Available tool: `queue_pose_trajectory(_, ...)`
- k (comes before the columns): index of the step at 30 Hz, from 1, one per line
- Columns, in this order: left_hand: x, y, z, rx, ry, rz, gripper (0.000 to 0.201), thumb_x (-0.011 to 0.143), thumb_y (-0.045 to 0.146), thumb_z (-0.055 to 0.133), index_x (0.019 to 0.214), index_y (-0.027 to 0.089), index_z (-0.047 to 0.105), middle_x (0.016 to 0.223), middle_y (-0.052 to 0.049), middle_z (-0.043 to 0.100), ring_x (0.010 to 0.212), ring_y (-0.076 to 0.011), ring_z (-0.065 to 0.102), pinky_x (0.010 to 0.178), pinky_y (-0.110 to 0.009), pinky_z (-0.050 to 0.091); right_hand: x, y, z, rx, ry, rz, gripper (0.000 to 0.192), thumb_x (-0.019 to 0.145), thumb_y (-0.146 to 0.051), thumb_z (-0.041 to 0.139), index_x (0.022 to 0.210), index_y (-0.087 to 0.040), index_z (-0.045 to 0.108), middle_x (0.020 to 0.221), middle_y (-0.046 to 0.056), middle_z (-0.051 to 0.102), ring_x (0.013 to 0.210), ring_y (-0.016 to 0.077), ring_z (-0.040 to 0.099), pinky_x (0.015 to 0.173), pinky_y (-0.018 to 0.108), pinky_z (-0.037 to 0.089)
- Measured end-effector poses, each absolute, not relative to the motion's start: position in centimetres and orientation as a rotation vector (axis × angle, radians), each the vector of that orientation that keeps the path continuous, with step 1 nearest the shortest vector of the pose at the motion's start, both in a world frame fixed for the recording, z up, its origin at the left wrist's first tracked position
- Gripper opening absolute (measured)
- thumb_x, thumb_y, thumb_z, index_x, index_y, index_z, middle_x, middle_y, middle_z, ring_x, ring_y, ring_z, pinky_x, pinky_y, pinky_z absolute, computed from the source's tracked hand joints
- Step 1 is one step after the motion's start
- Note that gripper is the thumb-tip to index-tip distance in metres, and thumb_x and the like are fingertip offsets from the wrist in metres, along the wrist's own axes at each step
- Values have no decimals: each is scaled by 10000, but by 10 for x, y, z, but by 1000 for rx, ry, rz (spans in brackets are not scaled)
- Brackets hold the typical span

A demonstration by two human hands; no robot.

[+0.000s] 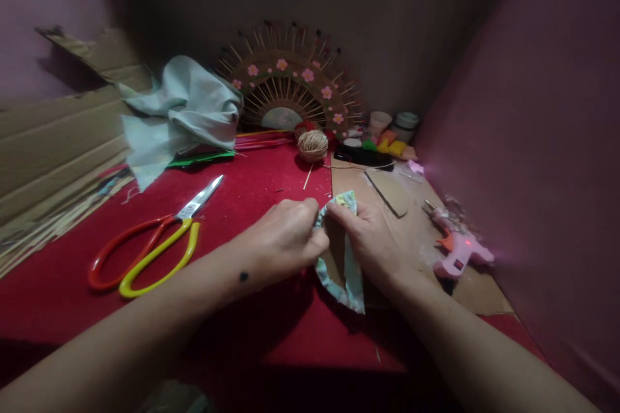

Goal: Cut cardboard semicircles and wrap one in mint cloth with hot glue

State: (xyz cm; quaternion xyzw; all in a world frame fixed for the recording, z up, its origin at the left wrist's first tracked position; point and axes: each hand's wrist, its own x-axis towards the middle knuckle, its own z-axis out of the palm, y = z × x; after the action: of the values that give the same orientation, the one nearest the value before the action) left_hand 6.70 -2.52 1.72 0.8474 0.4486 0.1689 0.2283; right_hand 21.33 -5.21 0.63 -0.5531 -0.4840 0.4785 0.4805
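Note:
Between my hands is a curved cardboard piece [336, 251] with light blue-green fabric [334, 292] folded over its edges. My left hand [293, 232] is closed at the piece's left edge, its fingers pinching the fabric border. On the other side, my right hand [371, 242] grips the piece, thumb on top near its upper end. The fingers underneath are hidden. Scissors [181, 219] with one red and one yellow handle lie to the left of my hands. A pink glue gun [462, 251] with a small red light rests to the right.
Crumpled pale fabric [194, 103] sits at the back left, beside cardboard sheets [58, 122] and thin sticks [58, 226]. A flowered fan-shaped decoration [290, 71] leans on the wall behind a twine ball [312, 145]. A cut cardboard piece [390, 193] lies near a black phone-like object [363, 157].

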Motion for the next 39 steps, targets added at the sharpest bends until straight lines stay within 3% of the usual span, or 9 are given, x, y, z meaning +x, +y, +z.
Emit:
queue_pose_trajectory(3,59,-19,27,1973,1111,366,99,758,241,514,720,182,584,533,-19,574,400,-140,510,413,-225,292,214,-49,7,-1302,-1013,1345,262,741,-304,641,541,-186,518,468,-48,500,422,91,439,424,221,327)
queue_pose_trajectory(7,52,-9,33,1647,1091,472,102,752,213,548,765,166,638,434,13,526,322,-106,436,354,-202,291,216,-43,0,-1144,-814,1457,207,702,-298,678,580,-183,557,474,-28,571,406,111,499,407,225,374)
queue_pose_trajectory(12,55,-3,28,1457,1178,722,64,759,115,550,763,164,591,447,44,486,340,-76,386,338,-185,243,221,-34,-11,-991,-638,1496,172,687,-290,710,654,-189,574,514,-30,611,418,114,532,435,230,439)
queue_pose_trajectory(15,54,-3,23,1482,1016,656,39,790,183,590,769,152,600,494,37,505,385,-69,419,369,-184,285,223,-31,-13,-950,-605,1480,177,681,-274,729,671,-192,573,513,-39,605,419,110,533,436,222,444)
queue_pose_trajectory(19,53,-4,20,1462,850,479,182,793,323,643,776,145,608,528,25,531,398,-70,432,370,-189,313,223,-31,-11,-951,-641,1461,191,708,-302,716,673,-197,561,499,-38,589,410,118,521,422,235,432)
queue_pose_trajectory(27,57,-1,12,1351,881,571,142,731,249,657,669,173,554,439,48,472,318,-51,357,310,-174,210,221,-37,-10,-837,-664,1559,181,675,-289,742,753,-181,620,601,-11,643,485,136,572,546,295,508)
queue_pose_trajectory(32,58,1,10,1357,916,564,156,746,246,640,662,187,524,431,59,426,315,-43,309,318,-181,179,216,-41,-11,-867,-727,1603,174,604,-173,750,737,-138,644,602,10,652,509,134,588,520,261,483)
queue_pose_trajectory(39,63,-2,12,1457,1029,504,165,678,260,641,670,197,489,446,81,386,337,-46,285,335,-182,180,212,-44,-10,-903,-773,1532,148,613,-164,743,724,-145,648,573,-14,639,493,120,576,518,250,484)
